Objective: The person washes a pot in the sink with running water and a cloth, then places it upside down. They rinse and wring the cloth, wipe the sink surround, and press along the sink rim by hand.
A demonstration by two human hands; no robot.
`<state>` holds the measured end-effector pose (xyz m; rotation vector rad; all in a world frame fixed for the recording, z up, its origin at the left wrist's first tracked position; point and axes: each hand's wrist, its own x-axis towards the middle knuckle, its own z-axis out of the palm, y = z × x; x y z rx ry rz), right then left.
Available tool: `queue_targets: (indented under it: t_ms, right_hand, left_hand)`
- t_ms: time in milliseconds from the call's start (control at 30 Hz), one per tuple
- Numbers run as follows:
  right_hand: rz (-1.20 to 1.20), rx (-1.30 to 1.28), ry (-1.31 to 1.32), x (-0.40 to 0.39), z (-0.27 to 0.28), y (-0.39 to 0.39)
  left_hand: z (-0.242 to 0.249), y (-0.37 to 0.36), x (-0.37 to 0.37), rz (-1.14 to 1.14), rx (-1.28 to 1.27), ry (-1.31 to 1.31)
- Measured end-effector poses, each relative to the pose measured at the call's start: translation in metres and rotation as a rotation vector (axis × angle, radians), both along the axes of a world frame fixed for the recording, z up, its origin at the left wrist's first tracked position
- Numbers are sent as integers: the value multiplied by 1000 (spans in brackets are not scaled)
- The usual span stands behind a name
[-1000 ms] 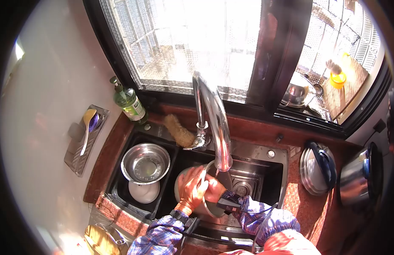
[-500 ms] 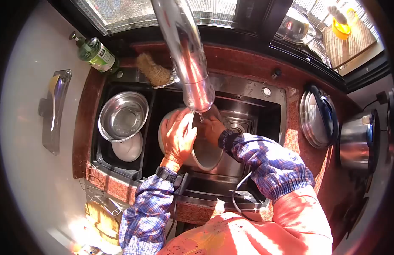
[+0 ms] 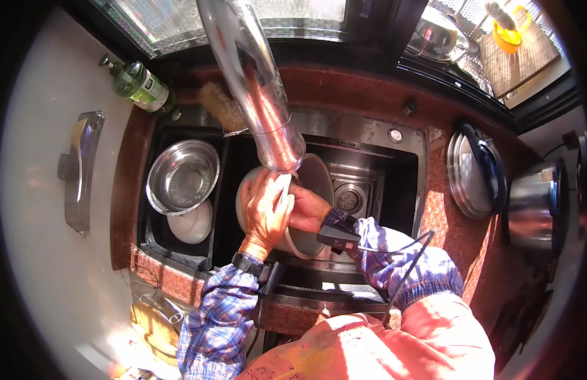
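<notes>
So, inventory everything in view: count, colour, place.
Tap: 1, silver, above sink
Sink: 1, dark, centre
Container: 1, pale, right basin
Bowl: 1, silver, left basin
Dish: 1, white, left basin
Bottle: 1, green, back left
Scrubber: 1, brown, behind sink
Rack: 1, grey, left wall
Lid: at least 1, silver, right counter
Pot: 1, silver, far right
Window: 1, black frame, ahead
Tub: 1, yellow, outside window
Sleeves: 2, plaid, foreground
Left hand: 1, bare, on container
Right hand: 1, bare, at container

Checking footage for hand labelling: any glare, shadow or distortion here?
Head view: black corners, and the counter bows, suggesting wide-angle distortion; head view: bright highlights on the faucet and bowl; head view: hard sun patches on the right sleeve; left hand brightly lit, outline readable against the darker sink.
</notes>
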<state>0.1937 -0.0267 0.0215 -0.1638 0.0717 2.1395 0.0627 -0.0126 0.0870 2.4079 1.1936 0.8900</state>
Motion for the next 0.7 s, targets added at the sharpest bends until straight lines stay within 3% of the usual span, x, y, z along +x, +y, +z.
queue_targets:
  t_ms: [33, 100, 233, 300, 367, 400, 433, 500, 533, 567, 633, 667, 700]
  right_hand:
    - [-153, -56, 67, 9, 5, 1]
    - [-497, -209, -102, 23, -4, 13]
    - [-495, -328, -81, 35, 0, 21]
    - [-392, -106, -283, 24, 40, 13]
    - [-337, -68, -588, 17, 55, 4]
    - [-338, -43, -647, 21, 52, 8]
    - [-338, -20, -706, 24, 45, 14]
    - [-509, -88, -619, 35, 8, 36]
    - [-450, -300, -672, 44, 2, 41]
    - [-456, -355, -550, 49, 4, 44]
    - [-504, -546, -620, 37, 5, 40]
    - [-497, -547, -624, 31, 5, 34]
    - [-358, -317, -556, 27, 5, 27]
  left_hand:
    - [0, 3, 0, 2, 8, -6]
    - [-1, 4, 0, 1, -31, -97]
    - [8, 6, 7, -2, 18, 28]
    - [-1, 9, 4, -5, 58, 24]
    - [0, 9, 2, -25, 142, 124]
    - [6, 7, 5, 7, -16, 3]
    - [9, 6, 4, 3, -16, 3]
    - [12, 3, 6, -38, -6, 13]
    - [14, 2, 5, -39, -22, 9]
    - [11, 3, 4, -37, -13, 8]
    - [3, 6, 4, 0, -6, 31]
    - [6, 6, 6, -5, -43, 18]
    - [8, 5, 8, -6, -48, 19]
